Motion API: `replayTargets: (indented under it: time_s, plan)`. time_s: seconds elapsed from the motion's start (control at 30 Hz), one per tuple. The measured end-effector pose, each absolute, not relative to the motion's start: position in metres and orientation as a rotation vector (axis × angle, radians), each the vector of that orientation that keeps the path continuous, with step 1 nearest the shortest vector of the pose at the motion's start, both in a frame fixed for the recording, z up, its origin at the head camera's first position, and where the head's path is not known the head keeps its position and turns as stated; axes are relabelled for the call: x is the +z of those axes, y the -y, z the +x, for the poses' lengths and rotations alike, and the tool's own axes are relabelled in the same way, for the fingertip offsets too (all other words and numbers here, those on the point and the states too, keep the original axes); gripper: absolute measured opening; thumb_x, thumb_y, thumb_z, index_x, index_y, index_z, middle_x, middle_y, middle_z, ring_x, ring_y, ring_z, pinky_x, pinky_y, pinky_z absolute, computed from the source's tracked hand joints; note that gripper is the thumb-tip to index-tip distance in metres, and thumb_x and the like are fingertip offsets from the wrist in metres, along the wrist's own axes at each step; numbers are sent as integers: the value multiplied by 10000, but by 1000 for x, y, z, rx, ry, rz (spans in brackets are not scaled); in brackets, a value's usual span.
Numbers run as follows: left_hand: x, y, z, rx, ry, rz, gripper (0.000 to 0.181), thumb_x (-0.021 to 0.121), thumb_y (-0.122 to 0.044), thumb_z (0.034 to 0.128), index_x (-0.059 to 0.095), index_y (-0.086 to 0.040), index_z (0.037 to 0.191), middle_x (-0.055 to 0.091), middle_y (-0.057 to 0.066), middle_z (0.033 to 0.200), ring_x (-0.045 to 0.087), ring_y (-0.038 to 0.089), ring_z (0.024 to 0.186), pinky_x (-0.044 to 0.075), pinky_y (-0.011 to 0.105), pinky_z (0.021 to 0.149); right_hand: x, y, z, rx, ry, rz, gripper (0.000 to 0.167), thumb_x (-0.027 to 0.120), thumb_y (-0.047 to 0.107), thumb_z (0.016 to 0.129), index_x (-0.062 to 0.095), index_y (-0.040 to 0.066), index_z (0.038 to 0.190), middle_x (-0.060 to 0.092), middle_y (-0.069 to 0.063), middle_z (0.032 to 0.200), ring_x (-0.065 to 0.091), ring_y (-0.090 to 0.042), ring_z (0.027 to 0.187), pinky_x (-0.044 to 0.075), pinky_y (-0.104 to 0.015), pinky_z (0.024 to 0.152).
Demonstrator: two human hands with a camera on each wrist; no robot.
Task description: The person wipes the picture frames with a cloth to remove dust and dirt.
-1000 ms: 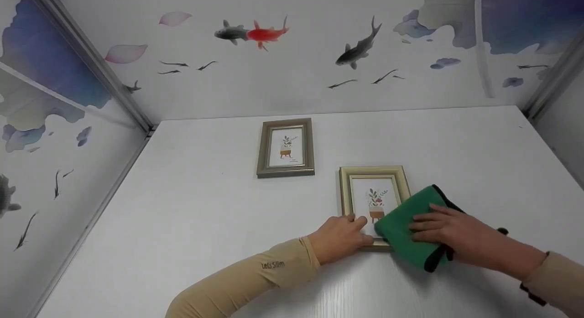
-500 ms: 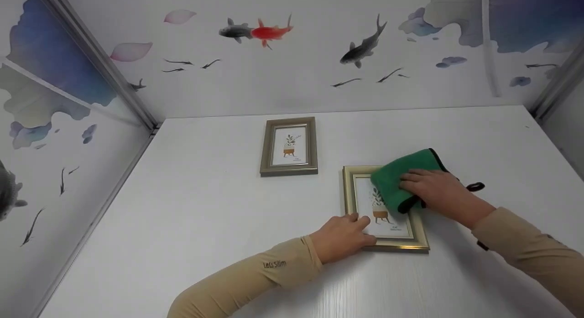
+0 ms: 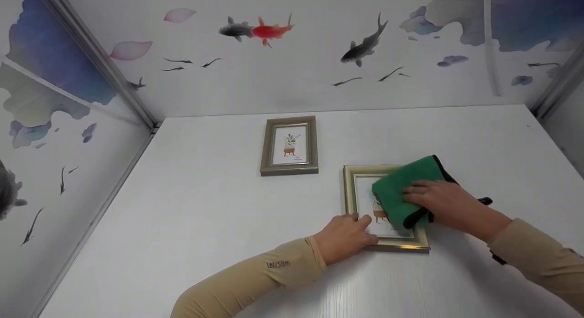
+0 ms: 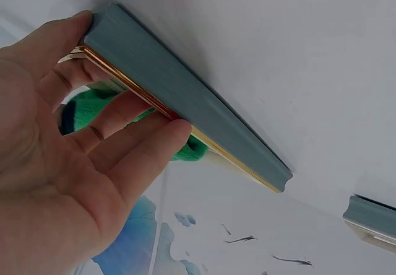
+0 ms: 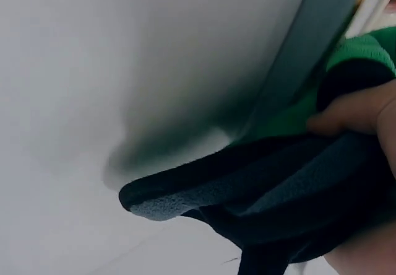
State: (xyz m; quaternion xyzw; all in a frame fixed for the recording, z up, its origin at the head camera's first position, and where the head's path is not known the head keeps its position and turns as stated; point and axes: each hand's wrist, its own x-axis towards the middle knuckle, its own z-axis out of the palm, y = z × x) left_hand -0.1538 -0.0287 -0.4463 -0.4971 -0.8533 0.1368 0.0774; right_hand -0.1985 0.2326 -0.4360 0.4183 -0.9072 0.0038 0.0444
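Note:
A gold picture frame with a plant print lies against the white surface. My left hand grips its lower left corner; in the left wrist view the thumb of my left hand is on the frame's blue-grey side and the fingers reach over its gold front edge. A folded green cloth with black edging covers the frame's upper right part, under my right hand. In the right wrist view, the thumb of my right hand pinches the folded cloth beside the frame's side.
A second, brownish frame with a similar print hangs up and to the left. Beyond the white board stands a panel printed with fish and petals. Metal rails run along the left corner.
My right hand and the cloth have moved up and left from the frame's lower right side to its top, then slightly back down. My left hand keeps its grip on the corner.

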Motion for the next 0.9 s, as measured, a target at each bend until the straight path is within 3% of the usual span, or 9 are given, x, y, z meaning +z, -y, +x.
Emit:
replayTargets:
  time_s: [0.23, 0.43, 0.57, 0.77, 0.9]
  plan:
    - [-441, 26, -154, 431, 2574, -1489, 225, 596, -228, 969, 704, -325, 1140, 594, -13, 998, 587, 116, 813, 492, 194, 621, -417, -242, -162, 157, 2841, 1520, 510, 829, -106, 621, 725, 94, 1078, 685, -56, 1120, 586, -337, 1095, 498, -529, 824]
    - [-440, 25, -153, 454, 2596, -1484, 228, 595, -232, 970, 703, -325, 1149, 595, -13, 1014, 587, 114, 832, 497, 195, 644, -416, -241, -155, 191, 2890, 1484, 488, 813, -129, 628, 726, 90, 1056, 685, -53, 1104, 590, -314, 1081, 514, -498, 805]
    - [-441, 25, -153, 456, 2562, -1483, 224, 599, -228, 967, 709, -333, 1131, 590, -15, 1009, 588, 117, 855, 502, 197, 669, -423, -238, -159, 134, 2882, 1350, 483, 838, -87, 634, 714, 65, 1074, 670, -94, 1125, 586, -328, 1086, 527, -472, 780]
    - [-444, 31, -152, 360, 2541, -1491, 202, 595, -215, 970, 714, -310, 1102, 579, -11, 1008, 597, 123, 868, 507, 194, 594, -425, -229, -180, 157, 2944, 1154, 475, 842, -30, 668, 689, 20, 1115, 649, -163, 1158, 597, -363, 1066, 532, -478, 761]
    - [-446, 36, -150, 318, 2545, -1477, 186, 604, -206, 964, 707, -286, 1098, 574, -4, 1012, 596, 131, 918, 518, 195, 642, -424, -216, -198, 137, 2981, 1070, 374, 797, -68, 712, 695, 2, 1065, 664, -160, 1076, 624, -334, 976, 533, -465, 755]
